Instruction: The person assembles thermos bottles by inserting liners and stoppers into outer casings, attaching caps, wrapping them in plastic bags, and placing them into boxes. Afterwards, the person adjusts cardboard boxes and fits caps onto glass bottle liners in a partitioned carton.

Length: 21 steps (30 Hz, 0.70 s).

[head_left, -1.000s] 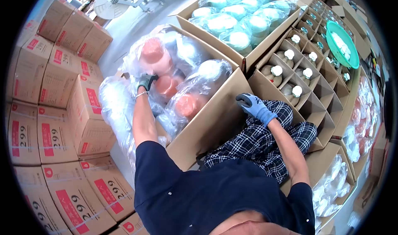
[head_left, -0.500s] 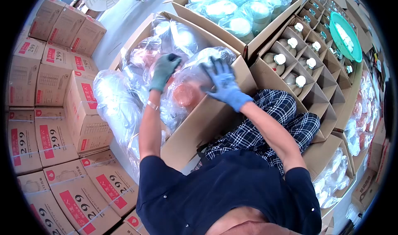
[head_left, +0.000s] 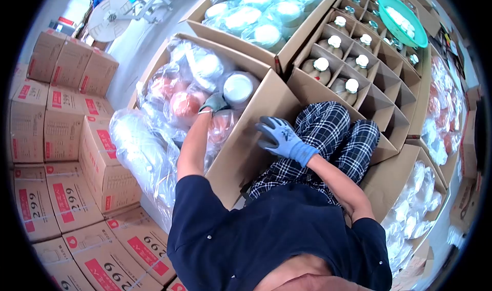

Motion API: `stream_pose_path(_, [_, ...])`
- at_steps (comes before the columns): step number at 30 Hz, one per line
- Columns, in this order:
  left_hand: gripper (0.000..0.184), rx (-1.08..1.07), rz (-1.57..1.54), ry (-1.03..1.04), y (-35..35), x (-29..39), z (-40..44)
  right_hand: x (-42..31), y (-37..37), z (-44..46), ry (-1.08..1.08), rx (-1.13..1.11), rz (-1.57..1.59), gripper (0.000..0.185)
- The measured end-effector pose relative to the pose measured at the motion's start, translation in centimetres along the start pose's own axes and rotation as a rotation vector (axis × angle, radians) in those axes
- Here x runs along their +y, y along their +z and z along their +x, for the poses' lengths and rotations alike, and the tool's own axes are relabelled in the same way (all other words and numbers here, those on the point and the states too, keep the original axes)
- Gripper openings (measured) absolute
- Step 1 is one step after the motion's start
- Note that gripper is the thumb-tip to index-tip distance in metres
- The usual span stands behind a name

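Note:
My left hand [head_left: 214, 102], in a grey-green glove, reaches down into an open cardboard box [head_left: 241, 147]. Its fingers are partly hidden among plastic-wrapped pieces, so a grip cannot be made out. Beside it are a round white-topped container [head_left: 238, 89] and a reddish-orange round piece [head_left: 185, 104] in clear plastic. A second reddish piece [head_left: 221, 124] lies just below the wrist. My right hand [head_left: 281, 137], in a blue-grey glove, hovers beside the box's near wall above my plaid-clad lap. Its fingers are apart and hold nothing.
Bottles with white caps [head_left: 321, 64] stand in a divided carton at the right, with a green basin [head_left: 402, 20] on top. Behind sits a box of wrapped pale containers [head_left: 266, 34]. Stacked cartons [head_left: 66, 196] fill the left. Clear plastic wrap [head_left: 143, 152] hangs over the box edge.
My right hand has drawn back from above the box to outside its near wall. My left hand has gone lower among the wrapped pieces. The white-topped container now shows. The camera view has shifted.

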<state>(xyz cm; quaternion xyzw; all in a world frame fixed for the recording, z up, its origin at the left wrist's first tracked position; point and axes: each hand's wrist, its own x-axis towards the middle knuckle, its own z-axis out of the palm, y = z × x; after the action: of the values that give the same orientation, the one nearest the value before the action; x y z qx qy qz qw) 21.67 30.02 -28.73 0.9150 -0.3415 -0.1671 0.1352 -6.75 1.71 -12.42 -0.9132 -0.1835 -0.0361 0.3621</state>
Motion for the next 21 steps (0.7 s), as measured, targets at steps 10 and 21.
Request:
stream_pose_path(10, [0.065, 0.969, -1.145, 0.041, -20.7, 15.1, -13.0, 4.4, -4.8, -1.0, 0.116, 0.211, 0.509, 0.043])
stream_pose_path(21, [0.029, 0.127, -0.540, 0.619, -13.0, 36.4, -9.4, 13.9, -26.6, -5.3, 0.175, 0.864, 1.275, 0.059])
